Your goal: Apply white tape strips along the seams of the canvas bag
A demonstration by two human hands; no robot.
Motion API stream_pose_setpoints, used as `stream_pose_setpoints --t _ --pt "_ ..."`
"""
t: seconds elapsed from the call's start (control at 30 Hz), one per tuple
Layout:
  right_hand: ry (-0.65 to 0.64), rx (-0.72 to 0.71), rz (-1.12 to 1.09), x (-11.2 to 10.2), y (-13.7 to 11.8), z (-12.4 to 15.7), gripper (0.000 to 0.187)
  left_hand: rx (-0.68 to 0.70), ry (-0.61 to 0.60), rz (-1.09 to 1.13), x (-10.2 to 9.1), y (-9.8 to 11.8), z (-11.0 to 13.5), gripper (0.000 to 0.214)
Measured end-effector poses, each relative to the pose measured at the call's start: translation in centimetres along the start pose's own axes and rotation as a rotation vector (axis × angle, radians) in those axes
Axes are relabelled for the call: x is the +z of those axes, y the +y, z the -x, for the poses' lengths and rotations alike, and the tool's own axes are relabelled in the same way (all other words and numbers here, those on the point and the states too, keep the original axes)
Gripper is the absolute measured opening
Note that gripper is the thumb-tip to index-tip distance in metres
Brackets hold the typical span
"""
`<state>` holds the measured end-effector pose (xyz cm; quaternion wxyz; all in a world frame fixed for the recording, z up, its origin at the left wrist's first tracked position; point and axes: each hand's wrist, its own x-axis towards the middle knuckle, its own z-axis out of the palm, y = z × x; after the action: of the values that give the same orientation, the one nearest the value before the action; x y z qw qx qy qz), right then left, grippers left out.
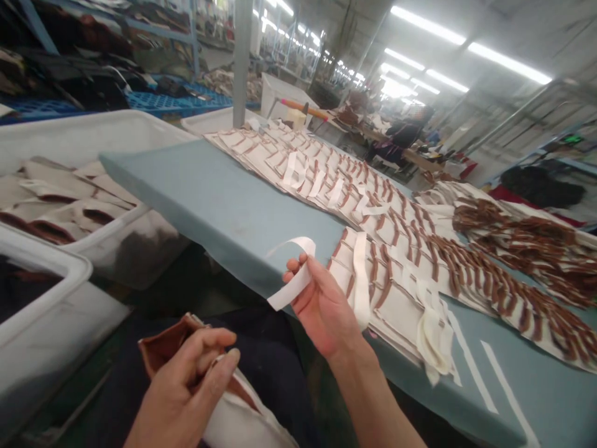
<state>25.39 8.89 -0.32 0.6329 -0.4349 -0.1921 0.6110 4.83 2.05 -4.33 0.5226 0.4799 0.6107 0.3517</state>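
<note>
My right hand (321, 305) pinches a white strip (291, 289) between thumb and fingers. One end of it hangs down to the left, while the rest curls back above the blue-grey table (224, 205). Lower left, my left hand (186, 379) is closed on a sewn fabric piece (242, 417), cream outside with a brown inside. That piece lies over my dark-clothed lap, partly hidden by the hand. Beside my right hand, a stack of cream pieces with brown edges (347, 258) sits on the table with a long cream strip (360, 280) across it.
Overlapping rows of cream and brown pieces (396, 230) cover much of the table. Loose white strips (471, 354) lie near its right edge. At left stand white plastic bins (84, 261), one holding similar pieces. A person (401, 140) sits in the background.
</note>
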Motion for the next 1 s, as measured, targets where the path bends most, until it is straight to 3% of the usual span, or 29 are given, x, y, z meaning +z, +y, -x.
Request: stream_pose_setpoints --t 0.1,0.17,0.23,0.37,0.5,0.6,0.67,0.77,0.83,1.0 --pt "0.134 0.165 -0.324 3.2 1.7 3.4 0.007 -0.006 -0.111 0.088 0.6 1.0 0.4 0.045" --pt "0.252 0.248 -0.391 4.8 2.3 4.8 0.022 0.020 -0.171 0.165 0.7 0.8 0.7 0.046" --pt "0.327 0.283 -0.407 5.7 2.7 5.6 0.032 0.038 -0.153 0.183 0.7 0.5 0.9 0.046" --pt "0.325 0.281 -0.408 5.6 4.0 6.8 0.025 0.124 -0.087 0.084 0.4 0.5 1.1 0.037" --pt "0.219 0.243 -0.419 3.5 5.8 7.2 0.007 0.185 -0.069 0.060 0.1 0.8 1.7 0.039" --pt "0.144 0.176 -0.261 0.7 7.1 6.6 0.025 0.119 -0.094 0.114 -0.4 0.7 2.9 0.041" --pt "0.108 0.144 0.009 -1.4 8.1 6.2 0.044 0.072 -0.102 0.142 -0.8 0.7 3.7 0.041" --pt "0.079 0.200 0.256 -4.6 9.3 6.3 0.062 0.055 -0.116 0.146 -1.4 0.9 4.5 0.039" --pt "0.089 0.212 0.398 -6.5 9.3 6.7 0.059 0.027 -0.148 0.169 -1.6 1.2 4.7 0.038" --pt "0.225 0.045 0.744 -9.1 6.7 7.7 0.021 -0.031 -0.208 0.173 -1.7 1.6 4.7 0.041"
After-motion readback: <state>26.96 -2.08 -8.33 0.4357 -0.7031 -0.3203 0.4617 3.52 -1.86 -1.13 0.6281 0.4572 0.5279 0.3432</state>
